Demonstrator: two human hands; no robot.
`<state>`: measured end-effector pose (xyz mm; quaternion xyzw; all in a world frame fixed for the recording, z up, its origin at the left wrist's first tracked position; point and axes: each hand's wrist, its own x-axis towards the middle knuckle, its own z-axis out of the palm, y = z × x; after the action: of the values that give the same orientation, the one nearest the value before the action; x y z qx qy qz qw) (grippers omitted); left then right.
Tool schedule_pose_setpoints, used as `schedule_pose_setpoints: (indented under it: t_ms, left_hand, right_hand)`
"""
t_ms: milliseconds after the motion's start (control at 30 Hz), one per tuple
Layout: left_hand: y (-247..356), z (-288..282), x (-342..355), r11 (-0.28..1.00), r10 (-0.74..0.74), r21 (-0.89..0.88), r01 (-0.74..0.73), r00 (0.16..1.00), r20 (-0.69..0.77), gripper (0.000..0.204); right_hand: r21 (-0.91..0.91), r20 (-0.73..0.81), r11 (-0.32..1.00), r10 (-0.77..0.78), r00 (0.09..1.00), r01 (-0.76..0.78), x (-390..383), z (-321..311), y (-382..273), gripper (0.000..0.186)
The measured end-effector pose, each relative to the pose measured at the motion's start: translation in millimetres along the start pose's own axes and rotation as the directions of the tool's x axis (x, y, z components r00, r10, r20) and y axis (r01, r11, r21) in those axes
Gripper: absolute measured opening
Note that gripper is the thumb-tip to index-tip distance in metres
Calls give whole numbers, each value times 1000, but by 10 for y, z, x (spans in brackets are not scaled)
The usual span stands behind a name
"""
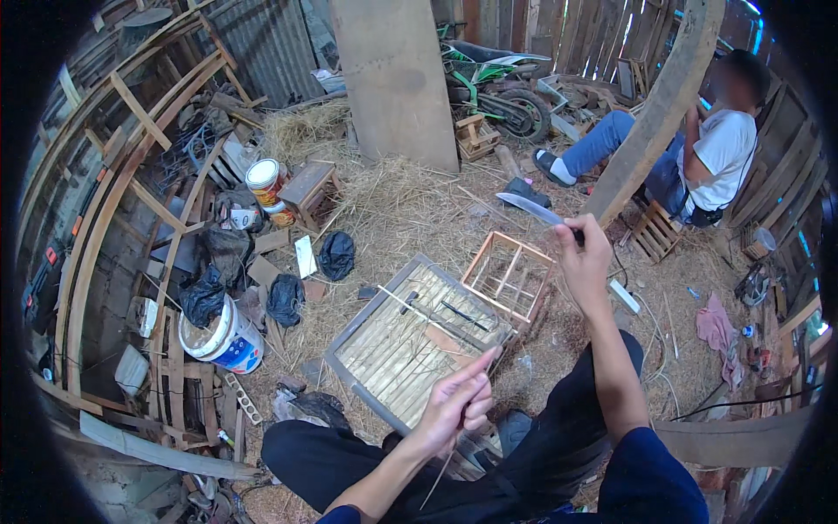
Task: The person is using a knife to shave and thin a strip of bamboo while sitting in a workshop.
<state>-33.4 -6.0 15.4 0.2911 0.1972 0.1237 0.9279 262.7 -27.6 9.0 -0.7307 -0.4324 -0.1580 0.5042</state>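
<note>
My right hand (583, 262) is raised at the right, its fingers closed round the dark handle of a knife. The knife blade (530, 210) points up and to the left, well away from my left hand. Above my lap, my left hand (454, 409) pinches a thin wooden stick (439, 479); its lower end hangs below my fist. In front of me stands a low slatted wooden table (360, 365). Thin sticks, a flat brown piece (443, 339) and a slim dark tool (464, 315) lie on it.
A small open wooden frame (498, 305) stands against the table's far right side. To the left are a white bucket (224, 341) and black plastic bags. A slanting wooden post (650, 140) rises at right, with a seated person (720, 144) behind. Straw covers the ground.
</note>
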Motion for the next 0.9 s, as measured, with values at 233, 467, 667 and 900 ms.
schedule_pose_setpoints:
  t_ms: [233, 467, 667, 900]
  left_hand:
    - [209, -129, 81, 994, 96, -43, -99, 993, -75, 52]
    - [169, -208, 142, 979, 198, 70, -189, 971, -137, 49]
    - [141, -291, 150, 977, 212, 46, -208, 966, -148, 51]
    - [73, -252, 105, 975, 207, 121, -187, 961, -182, 57]
  right_hand:
    - [69, 40, 989, -134, 990, 131, -197, 15, -293, 28]
    - [241, 261, 888, -448, 855, 392, -417, 195, -524, 28]
    - [414, 346, 821, -542, 766, 394, -628, 299, -664, 29]
    - [421, 382, 785, -608, 696, 455, -607, 296, -607, 34]
